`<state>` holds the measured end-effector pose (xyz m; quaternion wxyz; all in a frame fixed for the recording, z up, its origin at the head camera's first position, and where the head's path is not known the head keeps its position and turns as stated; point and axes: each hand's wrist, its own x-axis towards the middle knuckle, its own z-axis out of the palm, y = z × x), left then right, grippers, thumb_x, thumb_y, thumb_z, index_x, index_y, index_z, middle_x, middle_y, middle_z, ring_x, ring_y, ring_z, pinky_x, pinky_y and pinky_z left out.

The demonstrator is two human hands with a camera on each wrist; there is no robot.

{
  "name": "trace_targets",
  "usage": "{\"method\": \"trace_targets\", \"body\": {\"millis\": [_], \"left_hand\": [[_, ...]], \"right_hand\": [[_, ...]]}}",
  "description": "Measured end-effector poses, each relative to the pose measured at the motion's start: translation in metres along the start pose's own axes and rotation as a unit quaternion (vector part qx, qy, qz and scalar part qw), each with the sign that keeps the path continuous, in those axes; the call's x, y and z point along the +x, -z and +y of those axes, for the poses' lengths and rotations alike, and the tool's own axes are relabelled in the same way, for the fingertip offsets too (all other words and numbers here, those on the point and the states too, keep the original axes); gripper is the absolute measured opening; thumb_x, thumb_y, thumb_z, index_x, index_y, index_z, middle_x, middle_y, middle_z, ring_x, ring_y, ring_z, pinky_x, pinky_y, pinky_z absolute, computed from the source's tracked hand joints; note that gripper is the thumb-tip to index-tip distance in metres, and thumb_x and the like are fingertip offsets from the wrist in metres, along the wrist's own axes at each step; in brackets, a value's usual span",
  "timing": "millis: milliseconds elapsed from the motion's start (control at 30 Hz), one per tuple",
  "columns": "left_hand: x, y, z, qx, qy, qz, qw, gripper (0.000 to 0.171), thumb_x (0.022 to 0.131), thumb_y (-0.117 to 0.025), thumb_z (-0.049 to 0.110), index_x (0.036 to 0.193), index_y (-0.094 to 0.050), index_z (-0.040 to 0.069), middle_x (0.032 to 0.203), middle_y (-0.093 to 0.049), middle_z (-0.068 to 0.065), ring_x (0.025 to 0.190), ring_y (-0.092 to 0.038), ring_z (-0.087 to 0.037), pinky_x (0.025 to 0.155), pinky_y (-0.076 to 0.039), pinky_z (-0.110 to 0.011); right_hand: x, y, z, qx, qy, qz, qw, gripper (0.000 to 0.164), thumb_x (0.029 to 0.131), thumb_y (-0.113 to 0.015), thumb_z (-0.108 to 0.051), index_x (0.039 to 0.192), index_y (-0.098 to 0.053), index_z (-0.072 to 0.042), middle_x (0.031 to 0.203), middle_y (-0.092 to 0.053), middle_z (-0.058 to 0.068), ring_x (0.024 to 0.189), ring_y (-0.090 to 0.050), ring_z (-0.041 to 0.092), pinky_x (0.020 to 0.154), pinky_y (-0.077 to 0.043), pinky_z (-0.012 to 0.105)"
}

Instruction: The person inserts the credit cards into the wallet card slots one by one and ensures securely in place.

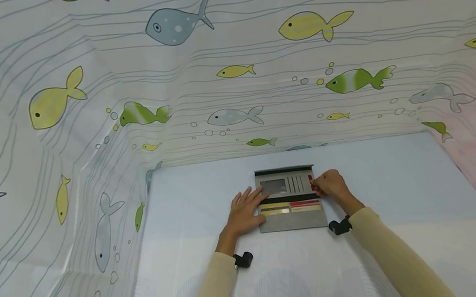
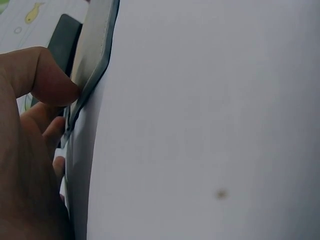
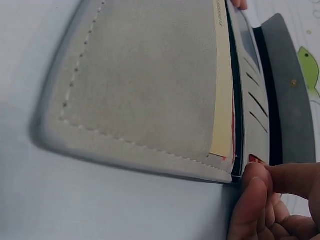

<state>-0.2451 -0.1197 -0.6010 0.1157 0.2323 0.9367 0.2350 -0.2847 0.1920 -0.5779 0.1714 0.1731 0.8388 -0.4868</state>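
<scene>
A grey wallet (image 1: 294, 221) lies unfolded on the table, with dark trim along its fold and far flap. Several card slots and a clear window are on its far half; yellow and red cards (image 1: 305, 203) show in the pocket of its near half. My left hand (image 1: 243, 214) rests on the wallet's left side with fingers spread, its thumb (image 2: 57, 85) touching the near half's edge. At the right end of the far half, my right hand (image 1: 332, 185) pinches a red card (image 1: 311, 182). Its fingertips hide most of that card in the right wrist view.
A pale sheet (image 1: 387, 184) covers the table around the wallet. Behind and at both sides rises a white cloth (image 1: 192, 74) printed with fish and wavy lines. The wallet's far flap (image 3: 295, 95) stands out with a small brass-coloured snap.
</scene>
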Motion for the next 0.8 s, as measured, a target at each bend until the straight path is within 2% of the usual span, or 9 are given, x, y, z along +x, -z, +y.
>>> {"method": "trace_targets", "body": {"millis": [267,433,567,633,700,800], "left_hand": [[0.004,-0.001,0.000,-0.004,-0.004,-0.002,1.0000,0.071,0.083,-0.051,0.032,0.153,-0.042,0.031,0.166,-0.026,0.008,0.156,-0.017,-0.027,0.124,-0.011,-0.055],[0.005,-0.003,0.000,0.000,-0.005,-0.008,1.0000,0.070,0.084,-0.051,0.032,0.153,-0.041,0.031,0.166,-0.025,0.007,0.156,-0.017,-0.026,0.124,-0.011,-0.055],[0.004,0.002,-0.003,-0.003,-0.009,-0.008,0.9999,0.069,0.084,-0.053,0.031,0.153,-0.042,0.029,0.165,-0.027,0.005,0.155,-0.018,-0.028,0.123,-0.012,-0.056],[0.004,0.005,-0.008,-0.036,-0.015,-0.007,0.9992,0.067,0.085,-0.054,0.029,0.151,-0.045,0.026,0.165,-0.030,0.002,0.155,-0.019,-0.030,0.122,-0.012,-0.058],[0.002,0.008,-0.015,-0.102,-0.014,0.002,0.9947,0.062,0.089,-0.054,0.025,0.150,-0.047,0.021,0.162,-0.035,-0.001,0.154,-0.022,-0.032,0.123,-0.012,-0.059],[-0.003,0.016,-0.023,-0.232,0.009,0.021,0.9725,0.052,0.095,-0.056,0.019,0.147,-0.051,0.014,0.157,-0.044,-0.006,0.152,-0.027,-0.034,0.123,-0.015,-0.058]], "right_hand": [[0.001,0.002,0.009,0.020,0.009,-0.006,1.000,0.027,0.098,-0.062,-0.018,0.102,-0.067,0.008,0.074,-0.066,0.005,0.057,-0.061,0.008,0.054,-0.054,0.021],[-0.001,0.010,0.017,0.065,0.033,-0.018,0.997,0.030,0.100,-0.058,-0.019,0.111,-0.062,0.008,0.085,-0.066,0.008,0.064,-0.063,0.010,0.059,-0.057,0.023],[-0.004,0.017,0.022,0.070,0.052,-0.028,0.996,0.033,0.102,-0.056,-0.025,0.112,-0.061,0.007,0.089,-0.065,0.011,0.070,-0.063,0.012,0.063,-0.057,0.025],[-0.005,0.021,0.025,0.065,0.054,-0.029,0.996,0.034,0.102,-0.056,-0.027,0.111,-0.061,0.006,0.088,-0.065,0.010,0.071,-0.063,0.013,0.063,-0.057,0.026],[-0.007,0.027,0.029,0.056,0.054,-0.028,0.997,0.035,0.102,-0.056,-0.028,0.111,-0.061,0.005,0.087,-0.065,0.009,0.071,-0.062,0.014,0.063,-0.057,0.026],[-0.009,0.036,0.037,0.041,0.053,-0.031,0.997,0.035,0.101,-0.057,-0.029,0.110,-0.062,0.004,0.085,-0.066,0.008,0.071,-0.062,0.014,0.063,-0.056,0.026]]}}
